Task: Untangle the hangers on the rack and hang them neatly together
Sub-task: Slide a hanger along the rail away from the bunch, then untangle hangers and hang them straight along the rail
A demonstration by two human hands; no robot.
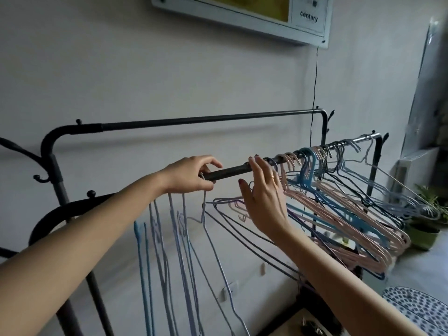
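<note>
A dark clothes rack has a near rail point(230, 171) running from centre to upper right. Pink, blue and dark wire hangers point(339, 197) hang bunched on its right half. My left hand point(191, 175) grips the left end of the rail, fingers closed over the hook of a pale wire hanger point(206, 219) that dangles below it among several light blue and lilac hangers point(164, 251). My right hand point(264, 192) is flat, fingers spread, pressed against the left side of the bunch at the rail. It holds nothing.
The rack's higher back rail point(194, 121) runs along the white wall. Curved coat hooks point(29, 151) stick out at the left. A thin black cable point(314, 93) drops from a wall unit. Potted plants point(426, 224) and a patterned mat point(419, 311) lie at the right.
</note>
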